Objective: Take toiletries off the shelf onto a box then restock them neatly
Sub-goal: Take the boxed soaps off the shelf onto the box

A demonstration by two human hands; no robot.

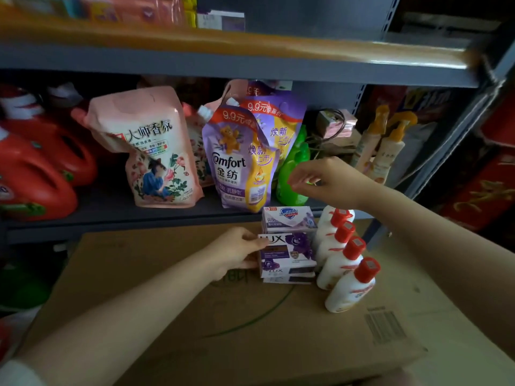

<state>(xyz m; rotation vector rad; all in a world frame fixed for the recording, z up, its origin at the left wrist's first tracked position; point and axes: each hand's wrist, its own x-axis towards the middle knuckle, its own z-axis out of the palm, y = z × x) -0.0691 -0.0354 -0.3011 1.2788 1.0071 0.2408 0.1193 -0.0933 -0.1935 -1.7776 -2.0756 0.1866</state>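
A cardboard box (195, 316) lies in front of the grey shelf (125, 215). On it stands a stack of purple LUX soap boxes (289, 254), with a Safeguard soap box (289, 218) behind it. My left hand (237, 252) grips the left side of the top LUX box. To the right stand several white lotion bottles with red caps (348, 277) in a row. My right hand (326, 179) hovers above the soaps in front of a green bottle (292, 179), fingers loosely curled and holding nothing.
On the shelf stand red detergent jugs (36, 174), a pink refill pouch (153, 151), purple Comfort pouches (239, 160) and cream spray bottles (381, 146). An upper shelf (223, 59) hangs overhead. Red packages (485, 188) sit to the right.
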